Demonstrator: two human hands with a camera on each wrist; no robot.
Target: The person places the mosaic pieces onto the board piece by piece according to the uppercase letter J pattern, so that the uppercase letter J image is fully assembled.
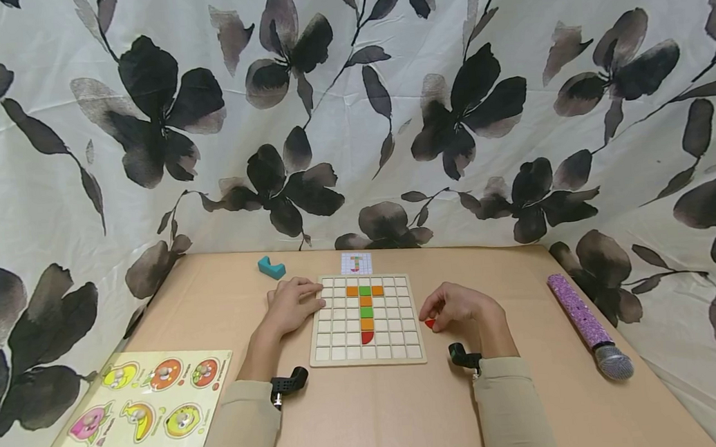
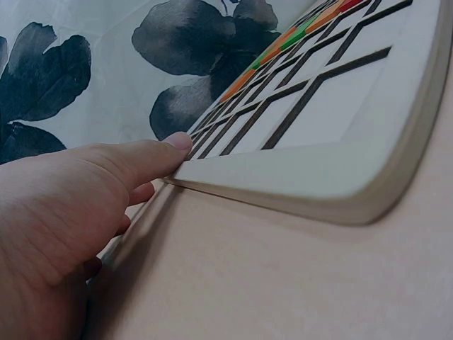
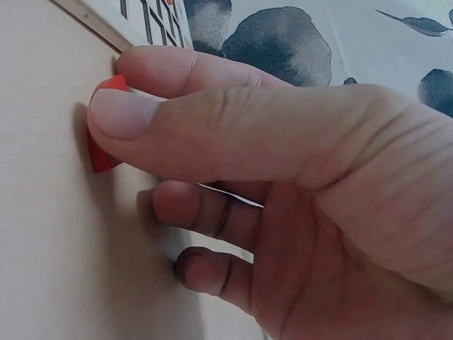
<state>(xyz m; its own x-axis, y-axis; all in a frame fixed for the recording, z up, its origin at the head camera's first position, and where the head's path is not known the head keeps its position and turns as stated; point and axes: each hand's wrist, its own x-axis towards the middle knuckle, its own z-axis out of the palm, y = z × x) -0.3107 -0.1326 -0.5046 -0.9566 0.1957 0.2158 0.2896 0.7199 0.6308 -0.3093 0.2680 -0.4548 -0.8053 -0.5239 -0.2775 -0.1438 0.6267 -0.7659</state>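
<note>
A white grid board (image 1: 336, 355) lies on the table, with orange and green square tiles and one red quarter-round tile (image 1: 367, 337) forming a T-like column. My left hand (image 1: 292, 306) rests at the board's upper left edge; in the left wrist view its thumb (image 2: 159, 152) touches the rim, while its other fingers are partly hidden. Just right of the board, my right hand (image 1: 460, 306) pinches a small red piece (image 3: 104, 152) between thumb and forefinger, low over the table. The thumb covers part of that piece, so its full shape is hidden.
Behind the board lies a small pattern card (image 1: 356, 263), with a teal angled block (image 1: 271, 267) to its left. A fruit picture board (image 1: 152, 397) lies at the front left. On the right is a purple glittery microphone (image 1: 579, 312). A floral cloth (image 1: 350, 113) hangs behind the table.
</note>
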